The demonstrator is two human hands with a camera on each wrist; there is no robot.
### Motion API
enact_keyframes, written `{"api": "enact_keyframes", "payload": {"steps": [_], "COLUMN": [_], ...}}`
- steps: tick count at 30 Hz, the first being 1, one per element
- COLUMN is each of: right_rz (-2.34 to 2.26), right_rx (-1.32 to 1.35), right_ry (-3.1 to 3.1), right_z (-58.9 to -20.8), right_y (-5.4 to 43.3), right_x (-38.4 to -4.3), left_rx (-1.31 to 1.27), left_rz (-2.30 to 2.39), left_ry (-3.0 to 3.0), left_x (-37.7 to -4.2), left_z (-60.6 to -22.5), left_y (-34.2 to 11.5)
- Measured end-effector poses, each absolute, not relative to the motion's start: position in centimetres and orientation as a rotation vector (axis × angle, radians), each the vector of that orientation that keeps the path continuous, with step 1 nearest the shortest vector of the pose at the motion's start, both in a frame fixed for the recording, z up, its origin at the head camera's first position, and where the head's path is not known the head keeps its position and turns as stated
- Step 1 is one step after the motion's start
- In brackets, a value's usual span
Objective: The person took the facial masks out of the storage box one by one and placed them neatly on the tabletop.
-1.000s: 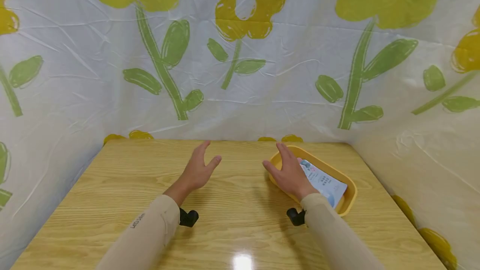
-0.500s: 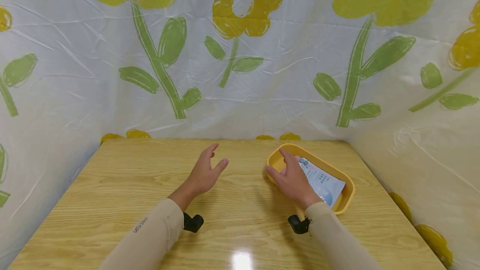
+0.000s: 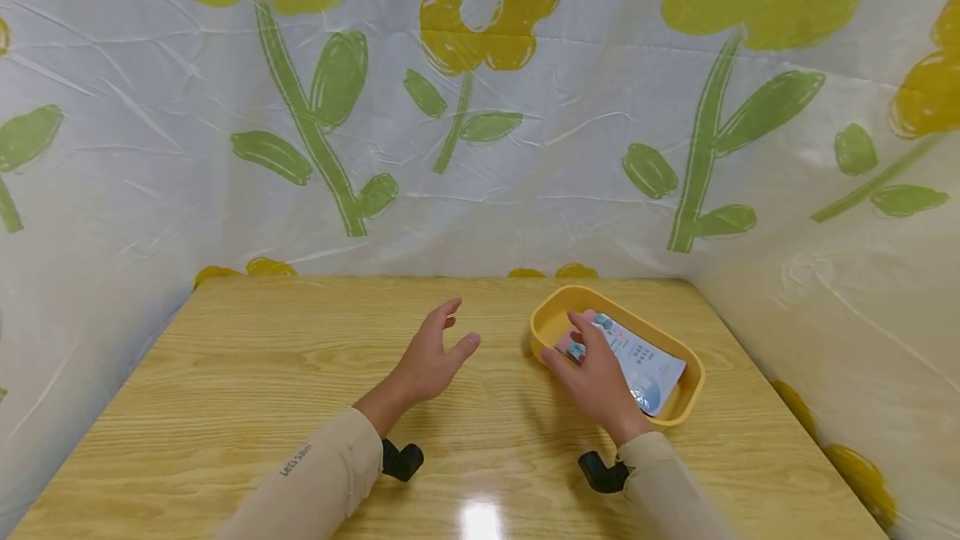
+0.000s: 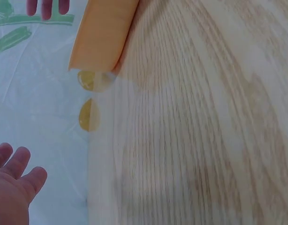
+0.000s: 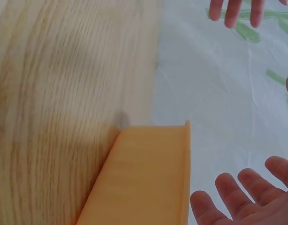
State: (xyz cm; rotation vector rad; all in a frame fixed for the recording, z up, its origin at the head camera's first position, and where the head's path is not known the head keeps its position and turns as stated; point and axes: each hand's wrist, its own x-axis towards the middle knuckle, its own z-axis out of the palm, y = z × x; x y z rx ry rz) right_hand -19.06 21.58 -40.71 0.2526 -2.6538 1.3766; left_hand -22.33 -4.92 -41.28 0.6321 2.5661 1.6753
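A yellow plastic basket (image 3: pixel 693 397) stands at the right of the wooden table. Inside it lies a flat pale blue and white printed packet (image 3: pixel 651 361), with a pinkish piece beside it. My right hand (image 3: pixel 597 377) hovers over the basket's near left side, fingers spread and relaxed, covering part of the packet. Nothing is in its grasp. Left of the basket, my left hand (image 3: pixel 431 361) is held above the table, thumb apart from the fingers, also holding nothing. In the right wrist view the right fingers (image 5: pixel 249 187) show beside the basket's wall (image 5: pixel 144 173).
The wood-grain table (image 3: pixel 300 357) reaches back to a white curtain (image 3: pixel 525 215) printed with yellow flowers and green leaves, which also hangs along both sides. Black wrist mounts (image 3: pixel 402 461) jut from both sleeves. A bright light reflection lies near the table's front.
My left hand has moved right and nearer, towards the basket. My right hand has drawn slightly nearer and to the right, uncovering more of the packet. The view has shifted slightly.
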Motion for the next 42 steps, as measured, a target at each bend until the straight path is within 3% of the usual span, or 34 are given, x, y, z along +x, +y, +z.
{"api": "enact_keyframes", "payload": {"steps": [21,42], "right_rz": [1.351,1.225], "right_rx": [0.109,-0.197], "right_ry": [-2.554,-2.492], "right_z": [-40.4,-40.5], "right_y": [24.1,28.6], "right_x": [-13.6,-11.3], "left_rx": [0.715,0.761], "left_rz": [1.676,1.676], "left_ry": [2.505,2.459], "left_x": [-21.1,-20.6], "left_z": [-41.3,-41.9], "left_y": [-3.6,-2.5]}}
